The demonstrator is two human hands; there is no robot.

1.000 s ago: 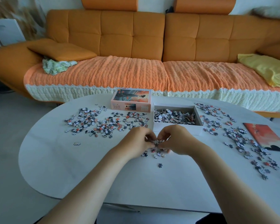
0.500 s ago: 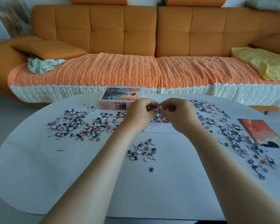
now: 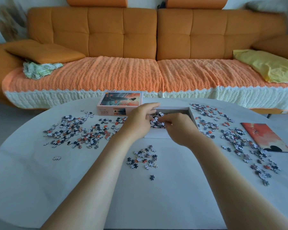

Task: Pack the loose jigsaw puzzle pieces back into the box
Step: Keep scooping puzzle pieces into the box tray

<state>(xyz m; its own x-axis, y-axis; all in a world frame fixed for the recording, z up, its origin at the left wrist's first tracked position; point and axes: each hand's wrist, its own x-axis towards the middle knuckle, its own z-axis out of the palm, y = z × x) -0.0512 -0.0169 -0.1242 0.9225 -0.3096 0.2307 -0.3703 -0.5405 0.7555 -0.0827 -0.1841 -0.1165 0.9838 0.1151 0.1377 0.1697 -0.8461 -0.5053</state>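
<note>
Both hands are over the white box (image 3: pixel 155 133) in the middle of the table (image 3: pixel 40 180), and some puzzle pieces (image 3: pixel 156 121) lie inside it. The left hand (image 3: pixel 140 119) has loose, straight fingers, but I cannot tell if the bent fingers of the right hand (image 3: pixel 179 128) hold anything. It is best to let go low inside the box so nothing bounces out, then scoop up the small pile (image 3: pixel 143 158) near the box.

The left forearm (image 3: pixel 93 183) and right forearm (image 3: pixel 228 183) run from the near edge and converge toward the far centre. The left hand (image 3: pixel 139 121) lies palm down with its fingers straight. The right hand (image 3: pixel 179 128) is just beside it with its fingers curled downward; grip undeterminable.
</note>
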